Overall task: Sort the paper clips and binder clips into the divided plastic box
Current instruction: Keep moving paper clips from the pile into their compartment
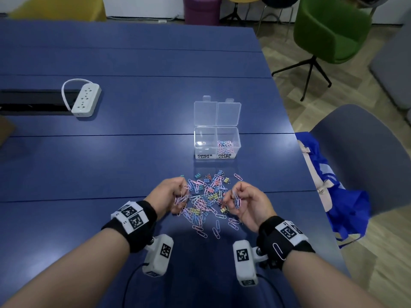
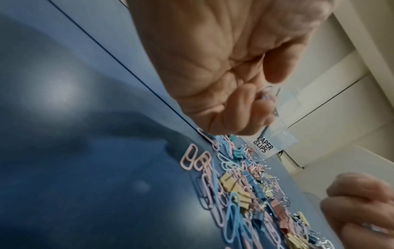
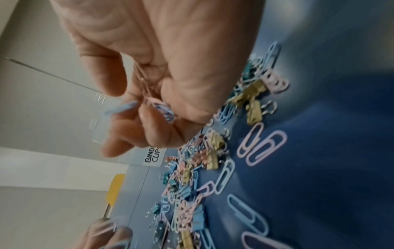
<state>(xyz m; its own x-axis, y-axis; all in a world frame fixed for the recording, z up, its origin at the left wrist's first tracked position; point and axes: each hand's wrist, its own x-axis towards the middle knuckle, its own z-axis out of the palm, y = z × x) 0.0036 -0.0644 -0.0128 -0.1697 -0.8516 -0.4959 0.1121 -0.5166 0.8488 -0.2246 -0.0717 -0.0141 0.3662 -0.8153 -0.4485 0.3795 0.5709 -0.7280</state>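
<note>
Head view: both hands, left (image 1: 171, 194) and right (image 1: 246, 202), each pinch paper clips (image 1: 236, 200) over pile (image 1: 206, 200) just before box (image 1: 216, 142); gathering step, next drop them in its right "PAPER CLIPS" cell.

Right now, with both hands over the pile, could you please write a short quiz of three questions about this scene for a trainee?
1. True or false: the BINDER CLIPS compartment of the plastic box already holds clips.
2. What does the right hand hold? A) binder clips B) paper clips C) nothing
3. Fill in: the loose pile lies on the table between the box and the ____.

Key
1. False: it looks empty; only the PAPER CLIPS compartment has clips.
2. B; the left hand holds paper clips too.
3. hands
</note>
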